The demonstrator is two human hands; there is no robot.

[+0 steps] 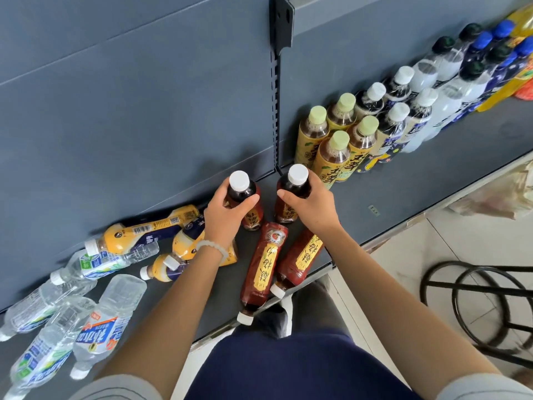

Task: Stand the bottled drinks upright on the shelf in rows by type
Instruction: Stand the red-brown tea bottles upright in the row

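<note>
My left hand [225, 216] grips an upright red-labelled dark drink bottle [243, 192] with a white cap, near the shelf's back panel. My right hand [313, 204] grips a second upright bottle of the same kind [291, 187] just to its right. Two more red-labelled bottles [264, 265] [301, 259] lie flat on the grey shelf [403, 180] below my hands, caps toward me. Yellow-labelled bottles [138, 235] and clear water bottles [98, 321] lie on their sides at the left. Upright rows of sorted bottles [360, 131] stand to the right.
The shelf's back panel and a slotted black upright [277, 82] rise behind the bottles. Bare shelf surface lies in front of the upright rows. A black metal stool frame [476, 301] stands on the tiled floor at the right, past the shelf's front edge.
</note>
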